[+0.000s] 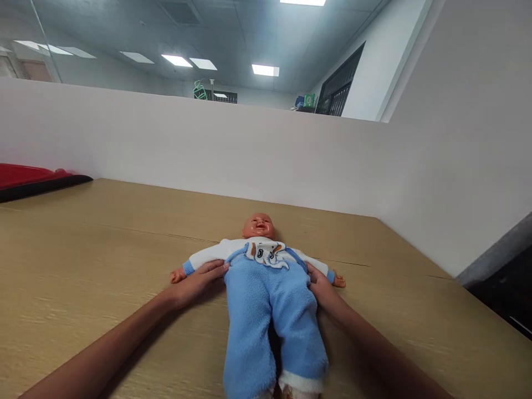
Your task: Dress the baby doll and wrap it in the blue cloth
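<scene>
A baby doll [259, 226] lies on its back on the wooden table [83, 249], head away from me and arms spread. It wears a blue fleece romper [270, 310] with white sleeves and an elephant patch on the chest. My left hand [198, 281] rests flat against the doll's left side under its arm, fingertips touching the blue fabric. My right hand [319, 284] presses against the other side of the romper at the waist. Both of my forearms reach in from the bottom edge. I cannot see either hand closing around the cloth.
A white partition wall [233, 149] stands along the table's far edge and turns down the right side. A red and black flat object [33, 178] lies at the far left. A dark area [507, 282] lies beyond the table's right edge.
</scene>
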A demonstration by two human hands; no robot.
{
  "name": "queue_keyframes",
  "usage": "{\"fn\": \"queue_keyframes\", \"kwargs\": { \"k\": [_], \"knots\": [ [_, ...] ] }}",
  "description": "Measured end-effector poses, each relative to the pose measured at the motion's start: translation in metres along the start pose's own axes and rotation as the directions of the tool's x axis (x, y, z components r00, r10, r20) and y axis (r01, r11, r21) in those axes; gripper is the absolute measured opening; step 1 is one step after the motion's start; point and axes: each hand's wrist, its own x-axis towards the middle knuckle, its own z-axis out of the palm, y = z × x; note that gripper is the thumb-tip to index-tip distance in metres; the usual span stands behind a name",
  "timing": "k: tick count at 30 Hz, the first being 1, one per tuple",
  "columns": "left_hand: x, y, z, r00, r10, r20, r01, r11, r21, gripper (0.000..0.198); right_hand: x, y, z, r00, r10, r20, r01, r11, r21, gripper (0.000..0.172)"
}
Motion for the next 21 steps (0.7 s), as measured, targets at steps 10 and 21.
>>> {"fn": "queue_keyframes", "kwargs": {
  "k": [10, 21],
  "knots": [
    [-0.007, 0.018, 0.011, 0.928, 0.314, -0.202, -0.208, 0.884, 0.418, 0.038, -0.006, 0.000, -0.041, 0.993, 0.068, 0.097, -0.042, 0.968, -0.248, 0.026],
    [-0.003, 0.004, 0.021, 0.897, 0.342, -0.279, -0.346, 0.937, 0.037, 0.032, 0.074, -0.105, 0.051, 0.924, -0.350, 0.151, 0.352, 0.633, -0.690, 0.021]
  ]
}}
